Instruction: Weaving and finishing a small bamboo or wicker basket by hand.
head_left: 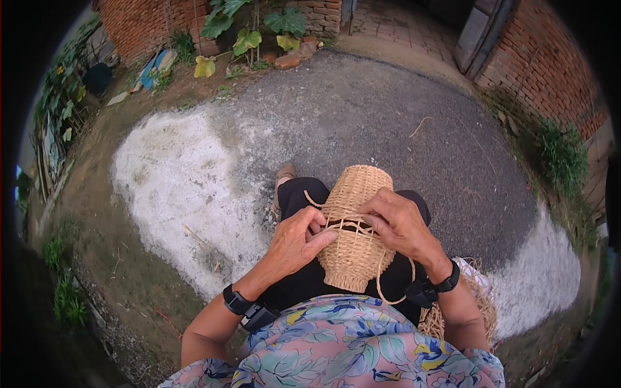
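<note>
A pale straw-coloured woven basket (352, 258) lies across my lap, its narrower ends pointing away from me and toward me. Around its middle runs an open band where bare upright strands show between the two woven parts. My left hand (299, 238) is closed at the left side of that band, thumb and fingers pinching a strand at the gap. On the right, my right hand (402, 223) pinches the weave at the band's far edge. A loose straw cord (380, 278) loops down below my right hand, and a short strand end (312, 199) sticks out at the left.
Beside my right hip lies a tangled bundle of straw cord (485, 297) with something white. Grey paving (388, 110) spreads ahead, with a whitish patch (181, 187) to the left. Brick walls (550, 71), a doorway (414, 32) and leafy plants (249, 39) stand beyond.
</note>
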Demonstrator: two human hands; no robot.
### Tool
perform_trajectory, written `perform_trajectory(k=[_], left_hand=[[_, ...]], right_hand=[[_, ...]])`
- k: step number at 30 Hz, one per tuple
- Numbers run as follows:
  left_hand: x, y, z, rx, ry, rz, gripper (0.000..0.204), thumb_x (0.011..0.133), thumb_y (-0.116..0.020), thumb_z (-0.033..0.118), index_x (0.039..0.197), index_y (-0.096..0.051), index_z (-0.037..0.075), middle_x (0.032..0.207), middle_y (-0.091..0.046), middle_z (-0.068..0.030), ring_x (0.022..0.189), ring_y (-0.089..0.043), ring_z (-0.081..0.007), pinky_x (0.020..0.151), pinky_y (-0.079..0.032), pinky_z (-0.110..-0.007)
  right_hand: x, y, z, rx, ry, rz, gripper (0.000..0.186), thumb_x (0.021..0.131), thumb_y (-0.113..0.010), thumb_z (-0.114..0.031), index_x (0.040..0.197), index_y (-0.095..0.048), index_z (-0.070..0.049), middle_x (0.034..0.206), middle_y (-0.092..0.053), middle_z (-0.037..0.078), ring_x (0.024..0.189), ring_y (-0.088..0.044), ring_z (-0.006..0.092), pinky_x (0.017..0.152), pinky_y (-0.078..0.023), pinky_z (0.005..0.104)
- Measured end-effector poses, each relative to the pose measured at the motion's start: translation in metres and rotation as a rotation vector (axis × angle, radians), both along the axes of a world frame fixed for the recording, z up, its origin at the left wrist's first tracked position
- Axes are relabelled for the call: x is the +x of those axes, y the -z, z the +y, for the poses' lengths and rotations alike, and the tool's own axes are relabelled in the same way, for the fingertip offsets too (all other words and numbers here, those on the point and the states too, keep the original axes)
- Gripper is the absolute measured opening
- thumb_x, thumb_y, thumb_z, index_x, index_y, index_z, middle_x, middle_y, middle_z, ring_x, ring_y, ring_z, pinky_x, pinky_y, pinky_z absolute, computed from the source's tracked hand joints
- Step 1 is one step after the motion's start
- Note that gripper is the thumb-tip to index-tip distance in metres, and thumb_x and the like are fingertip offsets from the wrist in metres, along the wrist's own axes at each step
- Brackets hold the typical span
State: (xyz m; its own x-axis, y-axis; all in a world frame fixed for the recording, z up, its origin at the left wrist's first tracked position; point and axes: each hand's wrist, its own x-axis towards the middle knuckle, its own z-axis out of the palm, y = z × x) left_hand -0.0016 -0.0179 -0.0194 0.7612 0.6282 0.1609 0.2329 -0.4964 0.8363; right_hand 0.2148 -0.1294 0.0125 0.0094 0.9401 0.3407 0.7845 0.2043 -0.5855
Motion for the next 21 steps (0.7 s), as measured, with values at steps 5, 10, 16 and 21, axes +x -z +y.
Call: perform_trajectory(k=[5, 10, 16, 21], left_hand=[[-0.018, 0.019, 0.012, -0.183, -0.026, -0.008, 0.02, 0.092, -0.067, 0.018, 0.083, -0.06, 0.002, 0.062, -0.05, 0.0033, 0.058, -0.042, -0.004, 0.051, -0.035, -0.024], [-0.05, 0.052, 0.058, -0.291, -0.168, -0.015, 0.021, 0.093, -0.067, 0.018, 0.08, -0.058, 0.004, 0.064, -0.046, 0.0069, 0.061, -0.039, -0.003, 0.053, -0.034, -0.024], [-0.185, 0.136, 0.134, 0.114, -0.573, 0.089, 0.028, 0.092, -0.067, 0.019, 0.074, -0.055, 0.002, 0.058, -0.05, -0.0015, 0.057, -0.04, -0.0087, 0.053, -0.038, -0.029], [-0.192, 0.139, 0.126, 0.586, -0.408, 0.424, 0.021, 0.084, -0.072, 0.022, 0.079, -0.059, 0.007, 0.075, -0.061, -0.0077, 0.061, -0.058, -0.0307, 0.059, -0.047, -0.041]], right_hand=[[0.007, 0.012, 0.001, -0.158, 0.007, 0.258, 0.009, 0.087, -0.067, -0.007, 0.095, -0.064, -0.004, 0.078, -0.058, 0.004, 0.066, -0.058, 0.0163, 0.06, -0.046, 0.0311], [0.017, 0.026, 0.004, -0.212, -0.035, 0.567, 0.007, 0.093, -0.066, -0.01, 0.09, -0.062, -0.004, 0.078, -0.056, -0.005, 0.067, -0.045, 0.0036, 0.058, -0.039, 0.0227], [0.019, 0.026, 0.007, -0.263, -0.044, 0.568, 0.008, 0.094, -0.065, -0.011, 0.09, -0.062, -0.004, 0.078, -0.056, -0.005, 0.068, -0.046, 0.0039, 0.059, -0.039, 0.0228], [0.024, 0.029, 0.007, -0.278, -0.101, 0.596, 0.009, 0.095, -0.064, -0.014, 0.093, -0.062, -0.005, 0.082, -0.056, -0.004, 0.073, -0.048, 0.004, 0.065, -0.041, 0.0227]])
